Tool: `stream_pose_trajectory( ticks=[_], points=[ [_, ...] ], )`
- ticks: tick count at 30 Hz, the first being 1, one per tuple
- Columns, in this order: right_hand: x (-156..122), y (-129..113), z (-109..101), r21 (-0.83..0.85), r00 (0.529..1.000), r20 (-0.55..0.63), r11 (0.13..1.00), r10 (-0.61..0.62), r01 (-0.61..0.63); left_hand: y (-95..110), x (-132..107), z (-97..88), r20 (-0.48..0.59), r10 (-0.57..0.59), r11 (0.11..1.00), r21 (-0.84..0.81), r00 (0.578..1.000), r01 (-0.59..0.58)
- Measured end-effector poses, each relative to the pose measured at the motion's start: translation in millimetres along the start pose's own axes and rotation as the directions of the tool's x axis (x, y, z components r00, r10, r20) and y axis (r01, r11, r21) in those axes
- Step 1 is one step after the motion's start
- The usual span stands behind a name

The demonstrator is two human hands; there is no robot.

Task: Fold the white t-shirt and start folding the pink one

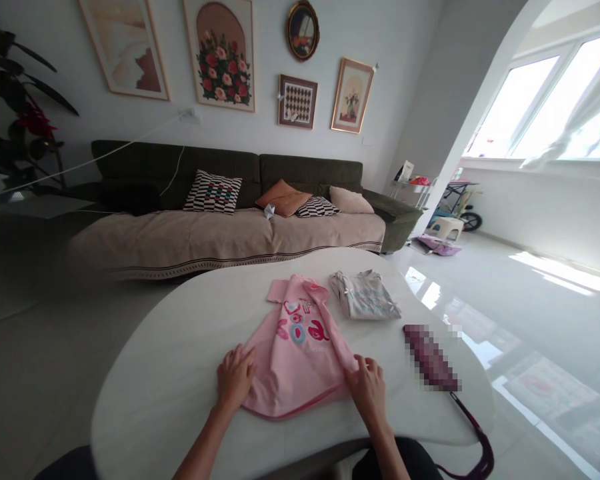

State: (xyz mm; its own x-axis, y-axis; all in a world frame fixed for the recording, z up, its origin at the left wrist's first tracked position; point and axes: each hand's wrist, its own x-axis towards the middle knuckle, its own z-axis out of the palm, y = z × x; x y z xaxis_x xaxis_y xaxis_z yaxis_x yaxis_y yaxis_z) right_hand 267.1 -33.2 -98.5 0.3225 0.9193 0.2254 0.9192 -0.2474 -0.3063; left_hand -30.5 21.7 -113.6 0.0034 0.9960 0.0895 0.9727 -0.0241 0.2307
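A pink T-shirt (300, 367) with red, pink and blue print lies on the white table, its hem toward me. Its right side is turned inward along a fold, and one sleeve sticks out at the far left. My left hand (236, 377) is at the shirt's lower left edge, fingers curled onto the cloth. At the lower right edge, my right hand (367, 383) pinches the fabric between thumb and fingers. Behind and to the right of the shirt rests a folded light grey garment (373, 297) with pale lettering.
The rounded white table (170, 360) carries a dark red item (433, 360), pixelated, whose strap hangs over the right edge. Beyond the table stands a green sofa (310, 170) with a beige cover and several cushions. A white stool (446, 229) is farther right.
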Motion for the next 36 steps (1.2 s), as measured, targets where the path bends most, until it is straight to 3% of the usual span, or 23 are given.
stream_pose_trajectory(
  ticks=[3, 5, 9, 13, 15, 18, 19, 22, 23, 24, 26, 29, 31, 33, 36],
  points=[
    [15, -12, -2, -0.098, 0.986, 0.166, 0.995, 0.008, 0.008, -1, -4, -2.0, 0.053, 0.005, 0.998, 0.067, 0.999, -0.008],
    [18, -10, -2, -0.116, 0.980, 0.200, 0.993, 0.019, 0.005, -2, -14, -3.6, 0.067, -0.015, 0.997, 0.081, 0.998, 0.010],
    [0, 19, -1, -0.146, 0.969, 0.191, 0.981, 0.157, -0.131, -10, -48, -13.0, 0.029, -0.150, 0.979, 0.147, 0.988, 0.144],
    [-14, 45, 2, -0.150, 0.971, 0.222, 0.987, 0.093, -0.060, -17, -61, -25.0, -0.062, -0.063, 0.991, 0.113, 0.996, 0.070],
    [-4, 37, 1, -0.149, 0.988, 0.152, 0.989, 0.032, -0.009, -12, -45, -24.8, -0.102, 0.012, 1.000, 0.028, 0.995, -0.009],
    [24, -4, 1, -0.028, 0.984, 0.089, 0.987, -0.157, 0.160, 8, -3, -10.8, -0.124, 0.139, 0.985, -0.086, 0.983, -0.150],
    [33, -20, 4, 0.037, 0.960, 0.104, 0.965, -0.261, 0.258, 16, 11, -3.6, -0.095, 0.181, 0.976, -0.100, 0.979, -0.191],
    [52, -55, 20, 0.169, 0.814, 0.218, 0.842, -0.539, 0.512, 30, 40, 16.6, 0.037, 0.269, 0.961, -0.077, 0.962, -0.266],
    [56, -58, 26, 0.175, 0.783, 0.259, 0.824, -0.566, 0.538, 29, 44, 20.7, 0.058, 0.274, 0.961, -0.055, 0.960, -0.271],
    [58, -57, 33, 0.159, 0.781, 0.292, 0.833, -0.552, 0.529, 24, 47, 23.0, 0.061, 0.251, 0.968, -0.027, 0.966, -0.250],
    [61, -47, 45, 0.072, 0.861, 0.296, 0.908, -0.415, 0.413, 8, 51, 22.5, 0.031, 0.116, 0.992, 0.035, 0.993, -0.117],
    [59, -32, 58, -0.088, 0.973, 0.189, 0.985, -0.131, 0.149, -17, 55, 14.0, -0.026, -0.098, 0.991, 0.089, 0.995, 0.100],
    [54, -31, 62, -0.147, 0.988, 0.148, 0.987, -0.041, 0.063, -21, 61, 7.5, -0.066, -0.174, 0.977, 0.109, 0.982, 0.181],
    [50, -40, 61, -0.173, 0.987, 0.154, 0.983, -0.035, 0.062, -12, 69, 2.1, -0.123, -0.190, 0.971, 0.121, 0.974, 0.205],
    [53, -60, 51, -0.139, 0.975, 0.194, 0.981, -0.109, 0.137, 11, 86, -1.9, -0.178, -0.022, 0.995, 0.089, 0.984, 0.038]
  ],
)
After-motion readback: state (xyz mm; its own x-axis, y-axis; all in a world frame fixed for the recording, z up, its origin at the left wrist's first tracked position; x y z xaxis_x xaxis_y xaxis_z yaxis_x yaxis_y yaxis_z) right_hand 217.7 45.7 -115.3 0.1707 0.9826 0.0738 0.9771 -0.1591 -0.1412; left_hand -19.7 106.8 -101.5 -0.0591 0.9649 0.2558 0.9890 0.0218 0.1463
